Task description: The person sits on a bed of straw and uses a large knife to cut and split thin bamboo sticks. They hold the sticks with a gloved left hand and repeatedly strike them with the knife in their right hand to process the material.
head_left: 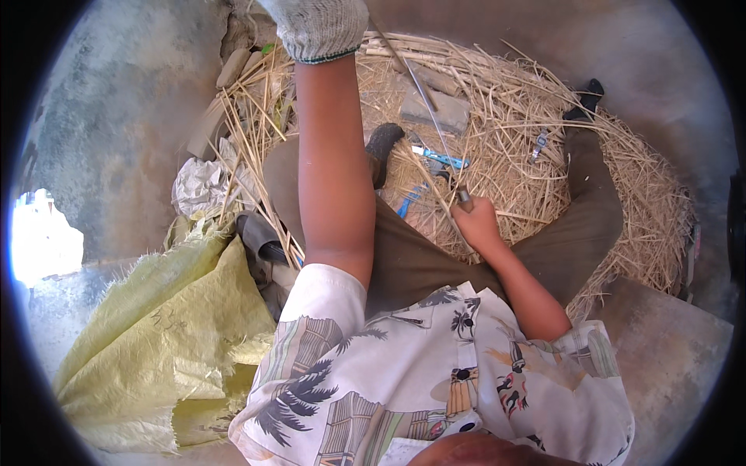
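My left hand (pixel 322 27), in a grey knitted glove, reaches up to the top edge of the head view, where its fingers are cut off. A thin brown strip (pixel 396 54) slants down from beside the glove; whether the glove holds it cannot be seen. My bare right hand (pixel 478 225) is closed round the handle of what looks like a knife (pixel 465 199). Its long, thin blade points up and away, seen nearly edge-on. Another pale strip runs close by this hand. Just beyond it lie a blue and white tool (pixel 441 158) and a smaller blue piece (pixel 410 202).
Shavings and split strips (pixel 497 116) cover the floor between and around my legs. A grey block (pixel 435 107) lies among them, with a small metal-looking item (pixel 538 145) near my right leg. On the left are a yellow-green woven sack (pixel 179 326) and crumpled pale wrapping (pixel 203 186).
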Motion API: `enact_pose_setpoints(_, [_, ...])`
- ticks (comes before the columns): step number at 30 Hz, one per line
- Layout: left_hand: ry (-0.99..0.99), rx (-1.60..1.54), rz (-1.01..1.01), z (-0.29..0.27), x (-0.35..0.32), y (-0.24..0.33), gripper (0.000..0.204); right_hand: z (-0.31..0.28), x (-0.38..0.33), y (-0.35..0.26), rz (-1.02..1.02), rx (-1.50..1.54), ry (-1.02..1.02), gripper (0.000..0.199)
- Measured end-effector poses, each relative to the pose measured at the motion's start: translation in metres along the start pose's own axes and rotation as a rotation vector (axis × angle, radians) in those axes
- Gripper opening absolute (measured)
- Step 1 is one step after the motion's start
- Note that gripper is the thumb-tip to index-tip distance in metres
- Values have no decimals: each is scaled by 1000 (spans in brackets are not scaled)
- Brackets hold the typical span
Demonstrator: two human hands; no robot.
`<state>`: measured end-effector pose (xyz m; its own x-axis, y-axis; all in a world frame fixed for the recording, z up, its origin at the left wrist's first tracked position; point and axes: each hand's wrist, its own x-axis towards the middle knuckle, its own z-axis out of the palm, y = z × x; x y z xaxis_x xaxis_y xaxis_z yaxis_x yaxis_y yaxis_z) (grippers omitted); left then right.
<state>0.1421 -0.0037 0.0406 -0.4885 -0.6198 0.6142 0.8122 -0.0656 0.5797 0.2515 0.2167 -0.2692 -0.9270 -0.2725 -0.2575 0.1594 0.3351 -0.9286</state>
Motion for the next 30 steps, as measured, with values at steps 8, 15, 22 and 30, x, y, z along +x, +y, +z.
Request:
enact_pose_setpoints(8, [-18, -102, -97, -11, 8, -4, 59, -13, -1, -34, 510, 481, -480, 20])
enact_pose_setpoints(15, [-165, -57, -212, 30, -16, 4, 58, -31, -17, -35, 595, 877, -634, 18])
enact_pose_setpoints(22, [-210, -207, -217, 16, 6, -3, 57, -29, -21, -32, 595, 977, -740, 18])
enact_pose_setpoints(30, [-547, -511, -230, -44, 32, -9, 59, -17, -24, -43, 628, 1013, -783, 17])
